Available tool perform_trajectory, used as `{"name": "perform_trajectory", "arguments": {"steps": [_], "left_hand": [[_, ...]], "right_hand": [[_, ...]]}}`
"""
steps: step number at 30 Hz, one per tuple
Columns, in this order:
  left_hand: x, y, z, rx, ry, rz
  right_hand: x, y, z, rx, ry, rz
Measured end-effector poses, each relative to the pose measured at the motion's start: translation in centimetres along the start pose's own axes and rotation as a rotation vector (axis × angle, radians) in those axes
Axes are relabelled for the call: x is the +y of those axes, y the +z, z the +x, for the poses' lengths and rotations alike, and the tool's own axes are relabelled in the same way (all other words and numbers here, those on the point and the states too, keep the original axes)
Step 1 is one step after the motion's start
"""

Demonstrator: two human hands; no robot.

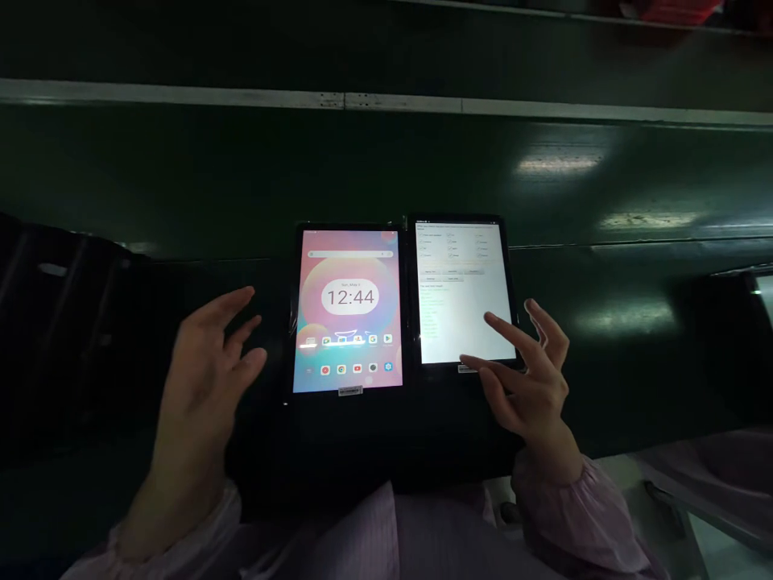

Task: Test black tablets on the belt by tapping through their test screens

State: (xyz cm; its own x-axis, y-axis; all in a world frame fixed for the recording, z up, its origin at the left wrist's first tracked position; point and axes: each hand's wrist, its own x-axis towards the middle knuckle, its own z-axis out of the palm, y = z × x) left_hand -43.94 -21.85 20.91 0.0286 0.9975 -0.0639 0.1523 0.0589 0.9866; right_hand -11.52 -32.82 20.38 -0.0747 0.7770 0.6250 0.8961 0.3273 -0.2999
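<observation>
Pink-lit tablet [351,262] beside white-lit one [462,310]

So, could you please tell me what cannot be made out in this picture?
In the head view:
Right tablet: its green text lines are too small to read.
Its lower right corner: hidden behind the right hand.
Left tablet: the label at its lower edge, too small.
Red item: cut off by the top edge.

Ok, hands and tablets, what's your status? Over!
Left hand open, left of the tablet showing 12:44. Right hand over the white-screened tablet, touch unclear. Fingers blocking part of its lower right.
</observation>
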Motion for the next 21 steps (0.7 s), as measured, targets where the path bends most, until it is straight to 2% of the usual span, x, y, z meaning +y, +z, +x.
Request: {"name": "perform_trajectory", "arguments": {"steps": [4,8,14,18,21], "left_hand": [[-3.6,-1.0,2.4,-0.023,-0.134,-0.097],[-5.5,-1.2,3.2,-0.099,-0.197,-0.168],[-4.9,-1.3,2.3,-0.274,-0.26,-0.165],[-3.7,-0.6,1.3,-0.295,-0.251,-0.189],[-3.7,-0.6,1.1,-0.31,-0.252,-0.158]], "right_hand": [[1.3,-0.5,-1.5,-0.099,0.021,-0.042],[1.6,0.0,-1.4,-0.072,0.115,-0.188],[1.0,0.1,-0.1,-0.046,0.048,-0.079],[0.0,0.6,0.5,-0.1,0.019,-0.04],[-0.8,1.1,0.8,-0.155,-0.009,-0.019]]}}
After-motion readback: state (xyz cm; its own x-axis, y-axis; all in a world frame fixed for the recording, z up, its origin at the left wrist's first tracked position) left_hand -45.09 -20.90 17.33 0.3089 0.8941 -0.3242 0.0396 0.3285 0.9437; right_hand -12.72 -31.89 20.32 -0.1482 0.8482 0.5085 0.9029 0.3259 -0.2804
